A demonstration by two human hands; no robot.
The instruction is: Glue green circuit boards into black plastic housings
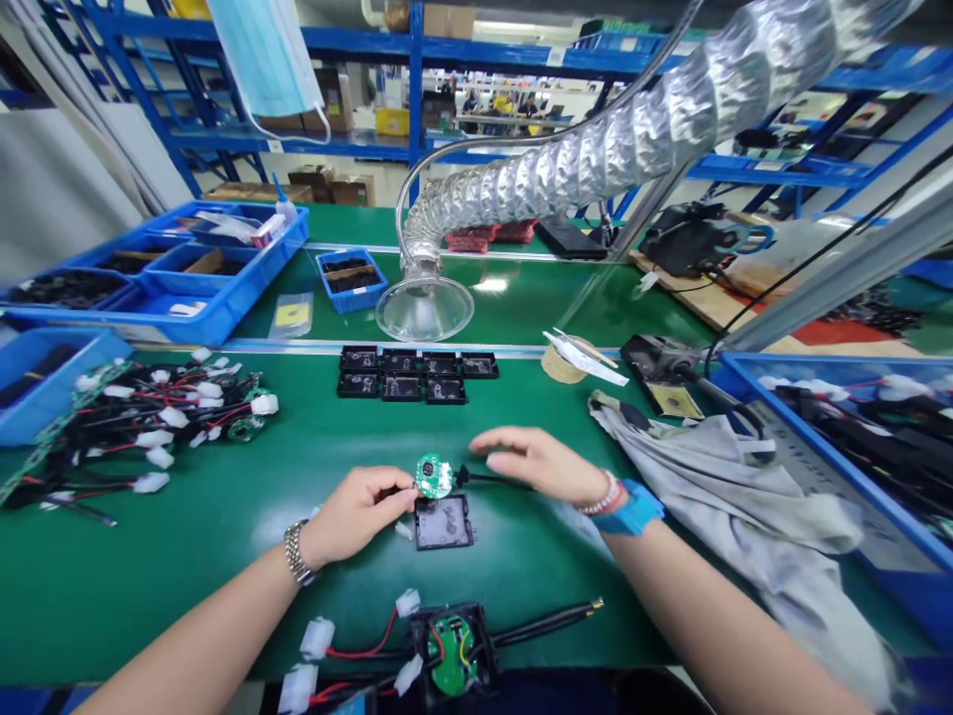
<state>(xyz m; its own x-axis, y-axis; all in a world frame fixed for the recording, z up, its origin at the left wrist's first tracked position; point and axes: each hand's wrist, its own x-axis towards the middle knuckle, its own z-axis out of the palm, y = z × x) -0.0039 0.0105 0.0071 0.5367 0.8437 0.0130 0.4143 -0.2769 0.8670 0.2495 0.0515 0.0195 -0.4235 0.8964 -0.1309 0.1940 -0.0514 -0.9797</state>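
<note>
My left hand (372, 511) pinches the edge of a small round green circuit board (434, 477). Just below the board lies an open black plastic housing (445, 523) with a shallow inside. A black cable (495, 481) with a strain-relief end runs from beside the board toward the right, passing under my right hand (532, 462). That hand hovers above the cable, fingers stretched out and holding nothing visible. Close to the front edge, another black housing (487, 636) contains a green board (453, 660) with wires and white connectors.
Several black housings (402, 387) stand in rows behind my hands. Wired boards with white connectors (175, 417) pile up at left. A silver duct with a clear hood (424, 310) hangs over the back. A grey cloth (715, 477) and blue bin (841, 477) sit at right.
</note>
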